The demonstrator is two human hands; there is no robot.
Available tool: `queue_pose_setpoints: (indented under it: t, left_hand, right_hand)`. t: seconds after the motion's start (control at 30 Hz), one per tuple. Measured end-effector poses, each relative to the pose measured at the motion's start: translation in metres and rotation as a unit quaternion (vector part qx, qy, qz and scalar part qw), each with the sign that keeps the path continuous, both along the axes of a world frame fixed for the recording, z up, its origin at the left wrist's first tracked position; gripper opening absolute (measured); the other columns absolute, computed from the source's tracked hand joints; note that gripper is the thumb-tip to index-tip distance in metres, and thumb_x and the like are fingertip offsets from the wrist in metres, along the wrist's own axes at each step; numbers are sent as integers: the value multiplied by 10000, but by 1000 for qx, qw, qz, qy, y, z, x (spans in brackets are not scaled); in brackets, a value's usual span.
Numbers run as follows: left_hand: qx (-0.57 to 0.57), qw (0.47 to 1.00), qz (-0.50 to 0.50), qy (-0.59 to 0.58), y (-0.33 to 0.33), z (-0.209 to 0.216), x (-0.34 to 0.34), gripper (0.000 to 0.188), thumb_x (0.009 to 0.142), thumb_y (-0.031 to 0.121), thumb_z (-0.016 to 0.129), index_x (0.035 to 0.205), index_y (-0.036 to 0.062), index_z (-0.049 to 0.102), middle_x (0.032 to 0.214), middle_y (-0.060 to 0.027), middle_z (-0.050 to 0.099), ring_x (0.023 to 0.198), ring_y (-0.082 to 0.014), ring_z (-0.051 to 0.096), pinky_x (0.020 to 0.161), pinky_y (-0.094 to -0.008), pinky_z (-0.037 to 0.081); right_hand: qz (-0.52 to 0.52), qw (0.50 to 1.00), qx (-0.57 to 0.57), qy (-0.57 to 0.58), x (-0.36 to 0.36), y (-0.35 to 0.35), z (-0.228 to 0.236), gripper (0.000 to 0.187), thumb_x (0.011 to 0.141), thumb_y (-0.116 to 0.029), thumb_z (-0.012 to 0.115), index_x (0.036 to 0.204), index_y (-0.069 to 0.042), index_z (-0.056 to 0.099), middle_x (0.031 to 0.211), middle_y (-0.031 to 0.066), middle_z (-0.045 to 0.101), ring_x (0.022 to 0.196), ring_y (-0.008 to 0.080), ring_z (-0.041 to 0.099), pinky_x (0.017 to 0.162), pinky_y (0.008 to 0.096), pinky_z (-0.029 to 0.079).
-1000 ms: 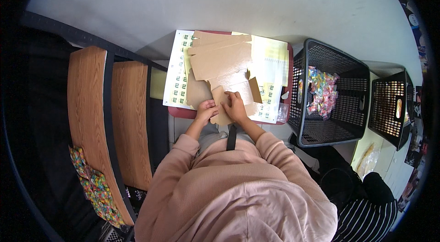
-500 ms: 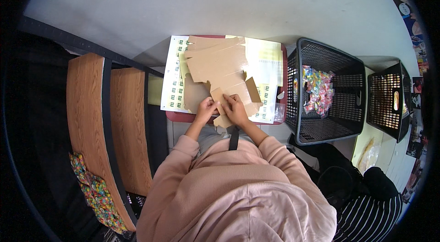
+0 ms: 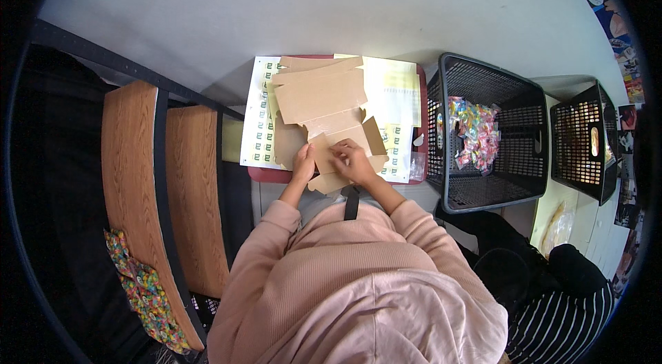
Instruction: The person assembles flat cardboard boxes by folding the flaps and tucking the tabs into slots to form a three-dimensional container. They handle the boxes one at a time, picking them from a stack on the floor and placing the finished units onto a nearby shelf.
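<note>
The left hand (image 3: 304,163) and right hand (image 3: 354,160) are pinching the near flaps of a flat cardboard box blank (image 3: 321,105), seemingly creasing them; it is lying over the sticker sheets (image 3: 259,131) on the counter (image 3: 207,12) for support.

Flat cardboard box blank (image 3: 321,105) at frame centre, lying on sticker sheets (image 3: 261,123), sheets on tray (image 3: 269,174). My left hand (image 3: 303,163) and right hand (image 3: 353,160) side by side on blank's lower edge, just below centre. Large basket (image 3: 483,136) right of tray, wrapped candies (image 3: 474,131) in it. Smaller basket (image 3: 586,143) further right. Wooden shelves (image 3: 162,191) at left; candy bag (image 3: 141,288) lower left, beside shelves.
</note>
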State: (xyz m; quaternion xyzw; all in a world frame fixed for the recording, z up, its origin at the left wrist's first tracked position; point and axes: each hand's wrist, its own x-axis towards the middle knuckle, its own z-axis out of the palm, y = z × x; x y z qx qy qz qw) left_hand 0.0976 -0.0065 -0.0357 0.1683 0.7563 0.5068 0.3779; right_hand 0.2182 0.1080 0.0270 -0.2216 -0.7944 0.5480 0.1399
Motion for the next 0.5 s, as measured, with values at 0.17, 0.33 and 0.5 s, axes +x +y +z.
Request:
queue_pose_setpoints:
  t: [0.17,0.33,0.5]
  left_hand:
    - [142,950,63,-273,-6,15,-6,284,893,282,417,966,30,527,793,-2,551,651,-69,541,548,-196,450]
    - [177,956,0,-233,-18,26,-19,269,894,271,426,986,39,526,787,30,529,662,-34,513,554,-175,442]
    - [196,962,-24,-189,-16,52,-28,245,894,231,432,1000,34,530,788,35,528,676,-27,495,573,-175,432]
  right_hand:
    - [-317,939,129,31,32,64,27,150,819,-83,490,902,-14,593,803,96,580,699,173,557,644,286,442]
    - [-250,892,-364,-92,82,105,5,320,874,-257,397,1028,-17,542,925,71,577,752,121,546,665,249,435]
    - [-56,867,-485,-97,66,76,35,317,843,-292,502,968,-6,556,900,72,589,776,120,571,698,257,468]
